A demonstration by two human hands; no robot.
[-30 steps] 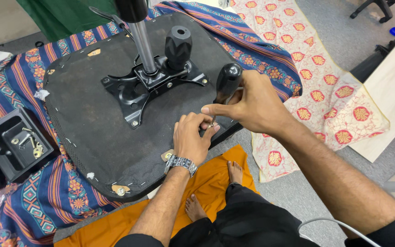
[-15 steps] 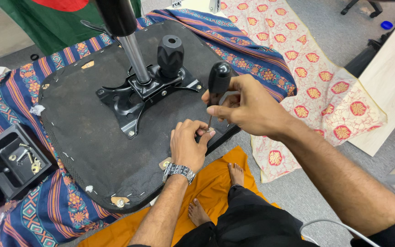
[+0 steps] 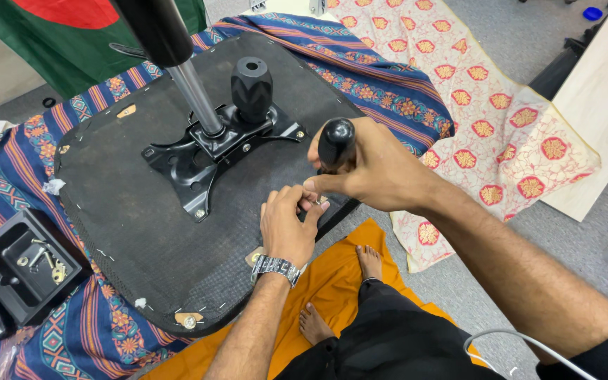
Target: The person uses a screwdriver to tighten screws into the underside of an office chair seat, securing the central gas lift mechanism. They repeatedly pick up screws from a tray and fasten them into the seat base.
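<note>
So the upturned black fabric-covered chair seat [image 3: 142,232] is lying bottom-up on a blue, red and orange striped patterned cloth [image 3: 58,338] spread over the floor, with its black metal mounting plate [image 3: 205,151] bolted in the middle and a shiny steel gas-lift column [image 3: 195,95] sticking up out of it. A chunky black ribbed plastic knob [image 3: 251,88] stands right beside the column on the plate.

Right hand [image 3: 371,169] is wrapped snug around the black rounded handle of a screwdriver [image 3: 336,141], grip fully closed on it, held pretty much upright over the near right edge of the seat. The shaft and tip are hidden behind the fingers, so can't say what it's sitting in.

Left hand [image 3: 286,229], the one with the silver metal wristwatch [image 3: 274,267], is right under it at that same seat edge, fingertips pinched together on something small and metallic. Too tiny to tell what it is exactly. The two hands are touching there.

Off the seat's left edge, on the cloth, there's a black square plastic tray [image 3: 1,281] with a few loose screws and bits in it. A cream cloth with red-orange flower print [image 3: 508,119] lies off to the right, and an orange cloth [image 3: 332,281] sits under the person's bare feet.
</note>
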